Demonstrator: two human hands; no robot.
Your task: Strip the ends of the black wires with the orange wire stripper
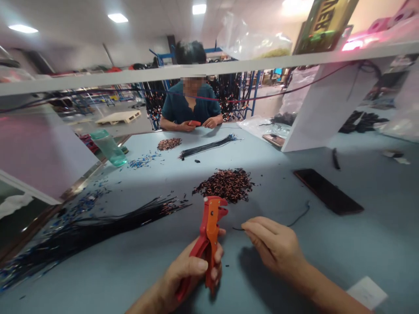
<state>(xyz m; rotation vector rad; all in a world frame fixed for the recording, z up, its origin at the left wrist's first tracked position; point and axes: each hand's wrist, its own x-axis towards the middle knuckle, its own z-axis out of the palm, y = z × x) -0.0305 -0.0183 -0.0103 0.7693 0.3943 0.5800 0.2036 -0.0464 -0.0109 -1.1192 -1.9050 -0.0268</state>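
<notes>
My left hand (pixel 193 266) is wrapped round the handles of a red and orange wire stripper (pixel 211 222), held upright with its jaws at the top pointing right. To its right, my right hand (pixel 275 242) pinches a thin black wire (pixel 299 216). One short end of the wire sticks out left of my fingertips towards the tool, apart from it; the other trails behind to the right, with a bluish tip. Beyond the tool lies a pile of small dark and copper-coloured pieces (pixel 227 185). A long bundle of black wires (pixel 114 229) stretches across the left side.
A dark phone (pixel 329 192) lies at the right. Across the table (pixel 157 174) sits a person (pixel 191 104) holding a red tool, near a smaller wire bundle (pixel 207 147) and copper-coloured pile (pixel 169 144). A green bottle (pixel 109 148) leans at the left. A white shelf (pixel 229 67) crosses above.
</notes>
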